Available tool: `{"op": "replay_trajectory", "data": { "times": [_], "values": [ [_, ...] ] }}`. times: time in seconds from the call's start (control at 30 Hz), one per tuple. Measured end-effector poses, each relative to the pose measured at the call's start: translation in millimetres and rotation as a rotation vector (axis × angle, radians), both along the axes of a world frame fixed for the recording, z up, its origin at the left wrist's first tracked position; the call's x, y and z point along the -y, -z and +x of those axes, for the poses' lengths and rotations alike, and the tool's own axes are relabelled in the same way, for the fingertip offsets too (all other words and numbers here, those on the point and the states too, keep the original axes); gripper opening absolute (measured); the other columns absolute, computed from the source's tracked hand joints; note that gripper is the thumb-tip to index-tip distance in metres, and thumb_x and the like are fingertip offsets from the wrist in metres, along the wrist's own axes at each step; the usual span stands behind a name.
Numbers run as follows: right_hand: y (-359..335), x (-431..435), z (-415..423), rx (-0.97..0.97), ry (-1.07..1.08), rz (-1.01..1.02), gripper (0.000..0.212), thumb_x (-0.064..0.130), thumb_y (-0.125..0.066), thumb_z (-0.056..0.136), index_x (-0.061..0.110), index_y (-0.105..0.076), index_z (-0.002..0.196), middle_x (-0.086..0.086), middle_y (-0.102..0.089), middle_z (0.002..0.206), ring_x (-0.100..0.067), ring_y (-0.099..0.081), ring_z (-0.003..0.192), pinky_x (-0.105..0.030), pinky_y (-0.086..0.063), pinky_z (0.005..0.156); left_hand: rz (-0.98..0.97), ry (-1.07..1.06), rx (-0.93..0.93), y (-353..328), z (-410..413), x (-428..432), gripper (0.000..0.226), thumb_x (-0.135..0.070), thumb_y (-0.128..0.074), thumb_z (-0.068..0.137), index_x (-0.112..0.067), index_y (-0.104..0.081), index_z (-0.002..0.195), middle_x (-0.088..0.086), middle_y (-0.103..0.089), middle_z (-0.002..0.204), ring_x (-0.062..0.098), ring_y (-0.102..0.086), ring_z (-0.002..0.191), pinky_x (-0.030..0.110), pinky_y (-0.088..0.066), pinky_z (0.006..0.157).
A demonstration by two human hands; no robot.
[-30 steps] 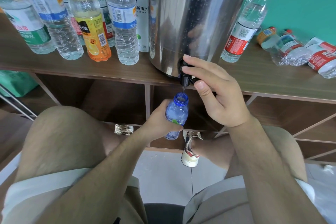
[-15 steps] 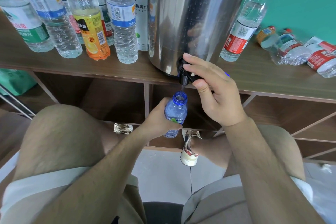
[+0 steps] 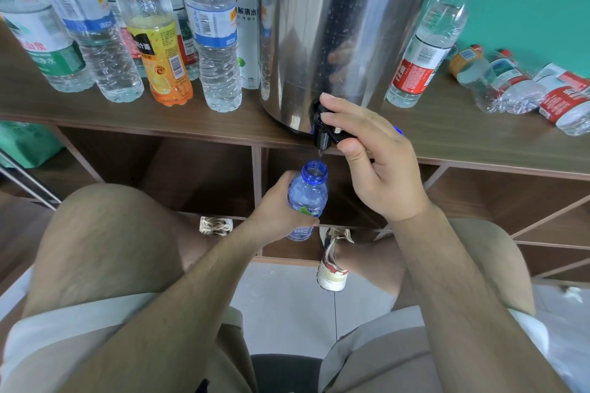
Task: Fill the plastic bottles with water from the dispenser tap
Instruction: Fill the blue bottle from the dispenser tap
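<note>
Under the fingers point(image 3: 354, 116) of the right hand point(image 3: 383, 169) sits the tap point(image 3: 322, 137), at the front of the dispenser point(image 3: 335, 25) on the shelf top point(image 3: 463, 140). Straight below those fingers — the bottle point(image 3: 308, 195), inside the left hand point(image 3: 274, 217). Left of them stand the standing bottles point(image 3: 210, 41), right the fallen bottles point(image 3: 510, 89).

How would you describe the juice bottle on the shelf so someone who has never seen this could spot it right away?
Start at the big steel dispenser on the wooden shelf and look to its left. The juice bottle stands upright there between two clear blue-labelled bottles. It alone has a yellow cap and an orange-yellow label.
</note>
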State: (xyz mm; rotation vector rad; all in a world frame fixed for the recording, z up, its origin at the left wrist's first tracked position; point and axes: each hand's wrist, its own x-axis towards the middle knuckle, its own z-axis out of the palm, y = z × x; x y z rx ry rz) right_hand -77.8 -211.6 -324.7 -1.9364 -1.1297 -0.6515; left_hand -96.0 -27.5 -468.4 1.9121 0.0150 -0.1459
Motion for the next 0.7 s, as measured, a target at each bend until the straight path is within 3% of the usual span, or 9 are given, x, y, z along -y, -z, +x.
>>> {"op": "replay_trajectory", "data": {
  "times": [0.2,0.57,0.7],
  "values": [
    [1.2,-1.1,0.5,-0.002,0.005,0.019,0.04,0.029,-0.043,0.114,0.004,-0.065,0.135,-0.005,-0.059,0.15,-0.022,-0.057,0.141,-0.043,-0.048,0.113,0.005,-0.002,-0.007,0.8,0.0,-0.4,0.084,-0.015,-0.096,0.07,-0.046,-0.043,0.127,-0.035,-0.06,0.109,-0.02,-0.057,0.105,0.001,-0.048,0.067],
    [1.2,-1.9,1.2,-0.004,0.004,0.029,0.039,0.028,-0.044,0.113,0.003,-0.066,0.133,-0.006,-0.059,0.149,-0.022,-0.057,0.141,-0.04,-0.047,0.114,0.004,-0.014,-0.011,1.6,0.2,-0.5,0.085,-0.018,-0.096,0.069,-0.046,-0.044,0.129,-0.03,-0.062,0.109,-0.018,-0.057,0.107,0.003,-0.05,0.068],
    [0.4,-2.4,0.7,-0.007,-0.001,0.035,0.04,0.028,-0.044,0.113,0.003,-0.066,0.133,-0.006,-0.059,0.149,-0.021,-0.057,0.141,-0.038,-0.047,0.114,0.005,-0.003,-0.007,-1.1,-0.8,-0.3,0.079,-0.017,-0.096,0.07,-0.05,-0.045,0.12,-0.039,-0.058,0.11,-0.019,-0.056,0.107,0.002,-0.048,0.067]
  ]
}}
